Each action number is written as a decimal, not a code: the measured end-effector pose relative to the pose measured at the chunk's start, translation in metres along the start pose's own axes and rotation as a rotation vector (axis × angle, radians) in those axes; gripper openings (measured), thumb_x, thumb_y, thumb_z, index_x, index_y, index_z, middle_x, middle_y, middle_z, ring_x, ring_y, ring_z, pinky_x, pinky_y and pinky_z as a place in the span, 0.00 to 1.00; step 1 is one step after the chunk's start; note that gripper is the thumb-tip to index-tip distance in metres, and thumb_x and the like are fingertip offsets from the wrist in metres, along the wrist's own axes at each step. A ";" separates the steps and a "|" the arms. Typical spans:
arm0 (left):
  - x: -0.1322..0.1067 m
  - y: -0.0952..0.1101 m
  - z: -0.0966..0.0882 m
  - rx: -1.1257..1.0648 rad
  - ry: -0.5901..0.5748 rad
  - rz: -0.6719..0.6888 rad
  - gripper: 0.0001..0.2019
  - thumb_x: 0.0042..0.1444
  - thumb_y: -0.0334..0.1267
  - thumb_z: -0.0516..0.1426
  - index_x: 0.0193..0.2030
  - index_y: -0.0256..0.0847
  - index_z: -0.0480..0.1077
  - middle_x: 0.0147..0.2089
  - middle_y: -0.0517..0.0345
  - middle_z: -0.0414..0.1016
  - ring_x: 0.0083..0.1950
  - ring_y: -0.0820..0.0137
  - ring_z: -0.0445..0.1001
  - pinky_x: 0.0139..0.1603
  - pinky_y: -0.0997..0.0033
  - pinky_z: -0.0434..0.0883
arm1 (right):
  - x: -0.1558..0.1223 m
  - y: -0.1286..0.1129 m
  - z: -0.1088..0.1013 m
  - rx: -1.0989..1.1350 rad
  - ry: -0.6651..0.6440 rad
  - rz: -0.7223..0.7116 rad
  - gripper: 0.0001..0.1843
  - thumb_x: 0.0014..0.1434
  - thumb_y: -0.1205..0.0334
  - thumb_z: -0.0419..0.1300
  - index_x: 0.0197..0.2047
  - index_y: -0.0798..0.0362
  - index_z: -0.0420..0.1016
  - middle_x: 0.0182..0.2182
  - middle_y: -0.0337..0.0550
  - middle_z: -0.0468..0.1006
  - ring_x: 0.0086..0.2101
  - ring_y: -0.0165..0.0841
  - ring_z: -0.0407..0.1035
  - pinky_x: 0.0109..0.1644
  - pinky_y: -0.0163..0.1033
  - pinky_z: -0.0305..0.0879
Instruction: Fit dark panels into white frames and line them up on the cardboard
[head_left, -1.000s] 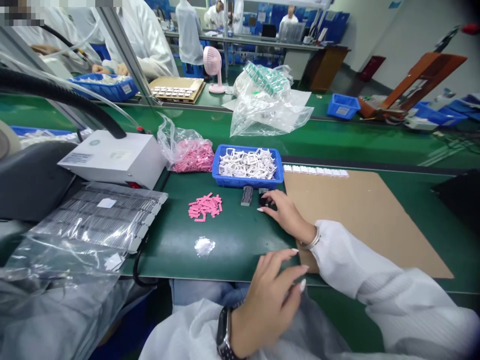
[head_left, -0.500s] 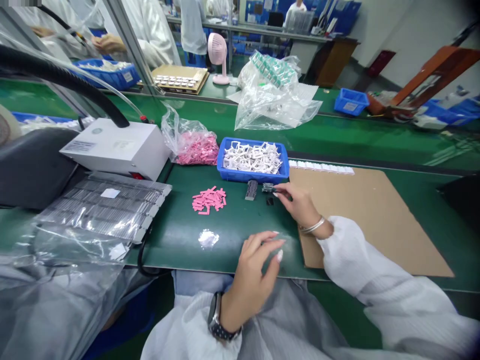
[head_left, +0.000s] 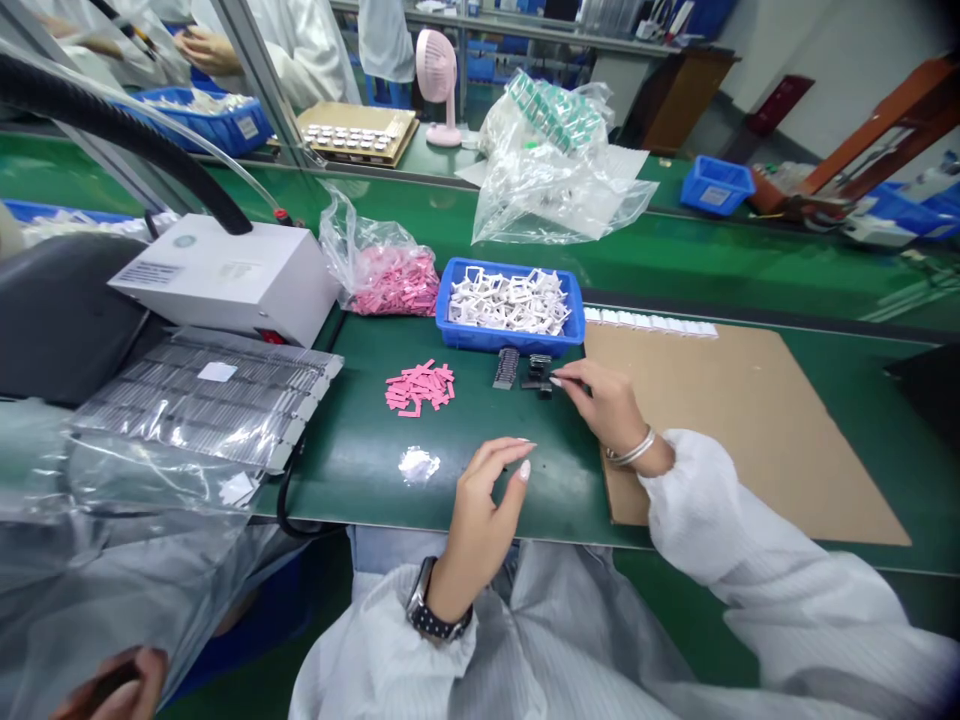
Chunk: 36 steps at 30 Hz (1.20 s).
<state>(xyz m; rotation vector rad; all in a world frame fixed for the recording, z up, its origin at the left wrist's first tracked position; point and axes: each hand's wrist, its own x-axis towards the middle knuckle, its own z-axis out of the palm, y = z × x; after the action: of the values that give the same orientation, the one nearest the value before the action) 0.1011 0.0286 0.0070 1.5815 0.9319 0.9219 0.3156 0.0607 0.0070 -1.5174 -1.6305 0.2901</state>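
My right hand (head_left: 606, 405) rests on the green bench with thumb and forefinger pinched on a small black part (head_left: 541, 384). A short stack of black parts (head_left: 506, 367) lies just left of it. My left hand (head_left: 484, 498) hovers over the bench's near edge, fingers curled loosely and apart, holding nothing. A pile of pink strips (head_left: 420, 387) lies further left. Behind the black parts stands a blue tray (head_left: 510, 336) full of white frames.
A brown cardboard sheet (head_left: 750, 430) covers the bench to the right, with a row of white pieces (head_left: 651, 322) along its far edge. A white box unit (head_left: 229, 275), bagged dark trays (head_left: 210, 410) and a bag of pink strips (head_left: 390, 278) are to the left. Other people work beyond.
My left hand has moved forward over the bench. My right hand shifted slightly and pinched a black part beside the stack. The view tilted downward.
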 end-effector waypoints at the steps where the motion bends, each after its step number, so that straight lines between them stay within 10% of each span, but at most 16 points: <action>1: 0.001 0.001 0.000 -0.028 0.018 -0.033 0.11 0.61 0.36 0.53 0.47 0.39 0.74 0.49 0.50 0.75 0.49 0.68 0.73 0.51 0.66 0.69 | -0.003 -0.009 -0.002 0.042 -0.023 0.021 0.08 0.60 0.59 0.58 0.34 0.52 0.77 0.34 0.48 0.79 0.35 0.39 0.74 0.42 0.47 0.72; 11: -0.001 0.027 -0.016 -1.006 -0.198 -0.570 0.16 0.51 0.43 0.64 0.42 0.34 0.78 0.35 0.53 0.78 0.34 0.76 0.72 0.38 0.77 0.69 | -0.028 -0.103 -0.020 0.432 -0.294 0.080 0.05 0.59 0.62 0.62 0.35 0.43 0.81 0.29 0.39 0.79 0.32 0.33 0.72 0.35 0.40 0.70; 19: -0.013 0.050 -0.021 -1.179 -0.091 -0.631 0.12 0.51 0.42 0.65 0.38 0.35 0.77 0.28 0.55 0.78 0.31 0.77 0.75 0.34 0.83 0.69 | -0.029 -0.123 -0.028 0.503 -0.251 0.268 0.05 0.60 0.64 0.61 0.37 0.48 0.80 0.35 0.41 0.76 0.36 0.28 0.71 0.38 0.32 0.69; 36: -0.024 0.067 -0.024 -1.340 -0.066 -0.691 0.08 0.53 0.39 0.64 0.31 0.35 0.75 0.29 0.56 0.80 0.32 0.77 0.77 0.34 0.83 0.71 | -0.017 -0.133 -0.037 0.794 -0.619 0.522 0.08 0.58 0.63 0.63 0.28 0.53 0.80 0.28 0.39 0.75 0.29 0.25 0.70 0.34 0.30 0.67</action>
<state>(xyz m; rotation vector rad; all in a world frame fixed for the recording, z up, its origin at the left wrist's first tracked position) 0.0771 0.0055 0.0744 0.1139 0.4955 0.6887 0.2475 0.0008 0.1125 -1.2256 -1.2418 1.6133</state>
